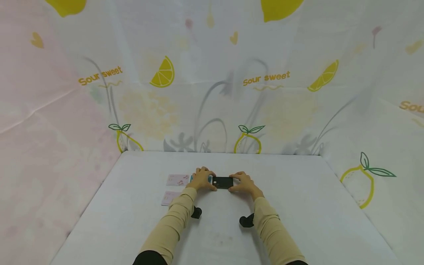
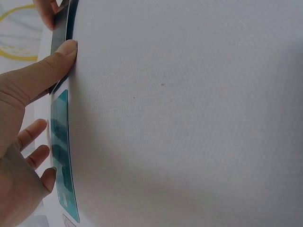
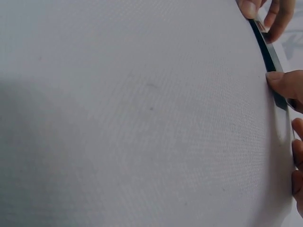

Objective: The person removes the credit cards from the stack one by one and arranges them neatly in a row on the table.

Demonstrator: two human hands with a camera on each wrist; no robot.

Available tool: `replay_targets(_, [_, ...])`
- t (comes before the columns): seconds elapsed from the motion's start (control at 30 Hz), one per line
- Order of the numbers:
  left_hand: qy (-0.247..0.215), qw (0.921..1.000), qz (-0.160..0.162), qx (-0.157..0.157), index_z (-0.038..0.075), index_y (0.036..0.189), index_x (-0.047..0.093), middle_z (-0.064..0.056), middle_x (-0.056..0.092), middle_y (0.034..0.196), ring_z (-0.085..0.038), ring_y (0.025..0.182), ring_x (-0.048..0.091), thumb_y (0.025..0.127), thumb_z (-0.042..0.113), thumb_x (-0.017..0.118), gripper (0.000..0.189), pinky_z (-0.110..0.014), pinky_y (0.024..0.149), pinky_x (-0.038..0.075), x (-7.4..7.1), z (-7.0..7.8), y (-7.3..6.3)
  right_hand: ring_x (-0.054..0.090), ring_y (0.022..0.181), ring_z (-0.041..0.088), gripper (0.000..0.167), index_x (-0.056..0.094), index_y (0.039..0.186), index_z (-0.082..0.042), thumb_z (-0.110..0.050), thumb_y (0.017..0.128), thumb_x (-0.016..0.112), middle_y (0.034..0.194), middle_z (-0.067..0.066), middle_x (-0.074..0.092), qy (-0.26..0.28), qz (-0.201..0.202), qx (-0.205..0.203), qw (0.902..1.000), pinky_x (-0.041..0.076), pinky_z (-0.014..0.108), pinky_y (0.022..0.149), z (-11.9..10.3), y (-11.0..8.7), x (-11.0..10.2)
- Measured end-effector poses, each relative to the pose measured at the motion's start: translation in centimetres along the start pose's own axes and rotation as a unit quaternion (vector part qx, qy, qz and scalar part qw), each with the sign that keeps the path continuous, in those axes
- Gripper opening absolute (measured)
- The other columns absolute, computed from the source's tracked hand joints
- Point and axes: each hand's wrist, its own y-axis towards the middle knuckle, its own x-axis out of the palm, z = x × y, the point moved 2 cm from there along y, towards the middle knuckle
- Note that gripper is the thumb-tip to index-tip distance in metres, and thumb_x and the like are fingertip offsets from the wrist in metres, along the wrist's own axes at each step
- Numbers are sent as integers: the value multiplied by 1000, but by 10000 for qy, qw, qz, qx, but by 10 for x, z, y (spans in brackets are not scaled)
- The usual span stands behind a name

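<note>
A black card with a small chip-like square near its left end lies crosswise between both hands. The left hand pinches its left end, thumb on the near edge in the left wrist view. At the right end, the right hand pinches it between thumb and fingers. A dark band runs under the card's near edge; whether it is a second card or shadow I cannot tell. Beneath the left palm a teal card lies on the table, mostly covered by that hand in the head view.
Left of the hands lie a pink card and, nearer, a second pink card, partly behind the left sleeve. All sit on a white table. A lemon-printed cloth hangs behind and along the sides.
</note>
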Motion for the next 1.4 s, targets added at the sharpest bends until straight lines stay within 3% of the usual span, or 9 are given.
replay_targets(1.4, [22,10000,20,-74,17,116,65,-17,44,130,-41,122,33,67,33,84,55,-60,96,29,0,1,-1,39,119,45,58,60,127,-10,-24,74,79,129,19,46,34,30,-33,10000,28,64,94,5,0,2])
